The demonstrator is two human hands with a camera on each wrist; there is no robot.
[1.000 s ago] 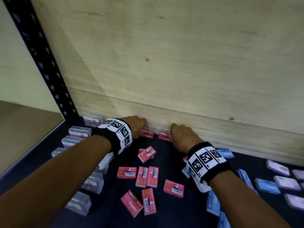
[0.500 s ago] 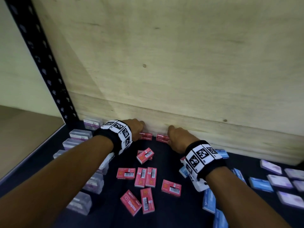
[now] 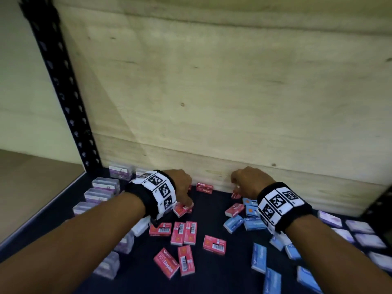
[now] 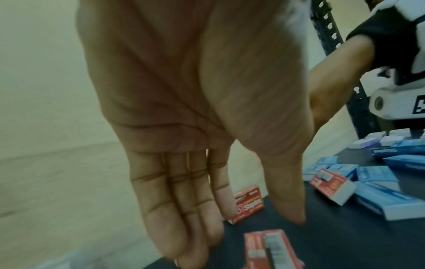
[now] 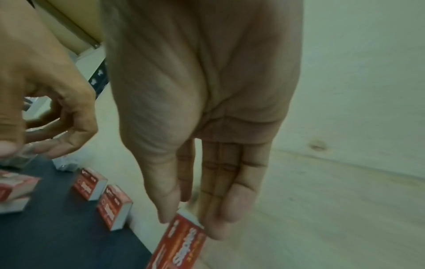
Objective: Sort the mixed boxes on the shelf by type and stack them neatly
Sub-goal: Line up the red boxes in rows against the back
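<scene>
The right hand (image 5: 202, 102) reaches to the far edge of the shelf, its thumb and straight fingertips (image 5: 232, 214) closing on the end of a red staple box (image 5: 181, 242) that lies against the wooden back panel (image 3: 233, 92). The left hand (image 4: 190, 109) hangs with fingers straight and loose, holding nothing, its tips just above another red box (image 4: 266, 251) on the dark shelf (image 3: 212, 209). The head view hides both sets of fingers behind the knuckles; it shows only a sliver of red under the right hand (image 3: 251, 180), while the wrist views show the palms plainly. From above, red boxes (image 3: 183, 233) lie scattered in the middle, blue boxes (image 3: 258, 261) to the right, clear purple-labelled boxes (image 3: 105, 185) in a row at left. A black perforated upright (image 3: 63, 96) stands at the far left corner.
</scene>
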